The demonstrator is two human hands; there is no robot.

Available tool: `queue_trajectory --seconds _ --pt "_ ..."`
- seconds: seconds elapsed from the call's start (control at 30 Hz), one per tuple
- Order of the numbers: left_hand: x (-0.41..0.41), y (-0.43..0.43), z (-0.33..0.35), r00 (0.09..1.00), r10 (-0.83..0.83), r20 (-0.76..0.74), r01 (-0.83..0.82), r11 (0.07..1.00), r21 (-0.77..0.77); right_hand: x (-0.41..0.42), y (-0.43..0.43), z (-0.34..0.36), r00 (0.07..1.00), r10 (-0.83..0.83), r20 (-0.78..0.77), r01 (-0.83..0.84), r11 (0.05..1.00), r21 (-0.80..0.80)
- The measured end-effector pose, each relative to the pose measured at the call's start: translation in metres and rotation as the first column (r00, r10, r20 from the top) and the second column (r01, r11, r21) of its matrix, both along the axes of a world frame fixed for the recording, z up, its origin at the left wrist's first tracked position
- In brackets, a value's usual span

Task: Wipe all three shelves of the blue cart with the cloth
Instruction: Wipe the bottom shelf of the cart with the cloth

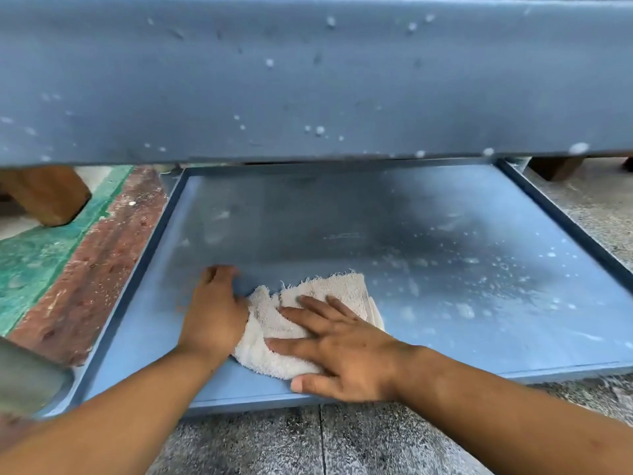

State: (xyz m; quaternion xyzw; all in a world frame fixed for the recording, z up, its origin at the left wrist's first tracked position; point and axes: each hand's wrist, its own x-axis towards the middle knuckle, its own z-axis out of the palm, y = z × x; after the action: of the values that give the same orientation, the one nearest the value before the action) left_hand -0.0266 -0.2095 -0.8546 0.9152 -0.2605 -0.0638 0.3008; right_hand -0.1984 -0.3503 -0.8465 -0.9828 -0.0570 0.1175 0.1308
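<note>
Cloth (308, 323): we see it crumpled on the bottom shelf (445, 234), near its front rim.
Right hand (342, 351): flat, fingers spread, pressing our cloth down.
Left hand (215, 310): beside the cloth's left edge; its fingers blur, perhaps curled.
Shelf above (308, 80): speckled white.

The cloth (308, 323) lies on the lower shelf (445, 234), beneath another shelf (308, 80), near its front edge.

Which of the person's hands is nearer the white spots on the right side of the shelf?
The right hand. It presses flat on the cloth, between the left hand and the spots. The left hand rests at the cloth's far edge.
</note>
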Motion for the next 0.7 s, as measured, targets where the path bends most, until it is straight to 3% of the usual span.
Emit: queue_trajectory --seconds 0.1,0.27,0.5,0.6,0.7 --pt "-0.014 0.004 -0.011 0.993 -0.114 -0.043 0.104 0.976 -0.191 0.009 -0.005 -0.01 0.999 0.025 -0.027 -0.025 1.0 -0.012" --pt "-0.015 0.012 -0.024 0.995 -0.084 -0.052 0.067 0.963 -0.261 0.055 -0.024 -0.023 0.999 -0.03 0.043 0.033 0.997 -0.066" --pt "-0.018 0.011 -0.028 0.971 -0.218 0.096 0.202 0.967 0.156 0.123 -0.079 -0.022 0.912 -0.393 0.114 0.403 0.912 -0.079" --pt "-0.019 0.008 -0.028 0.94 -0.301 0.162 0.229 0.907 0.354 0.109 -0.128 -0.016 0.783 -0.612 0.11 0.619 0.784 -0.044" --pt "-0.019 0.007 -0.028 0.937 -0.316 0.152 0.23 0.882 0.411 0.057 -0.186 -0.01 0.581 -0.808 -0.096 0.808 0.587 -0.05"
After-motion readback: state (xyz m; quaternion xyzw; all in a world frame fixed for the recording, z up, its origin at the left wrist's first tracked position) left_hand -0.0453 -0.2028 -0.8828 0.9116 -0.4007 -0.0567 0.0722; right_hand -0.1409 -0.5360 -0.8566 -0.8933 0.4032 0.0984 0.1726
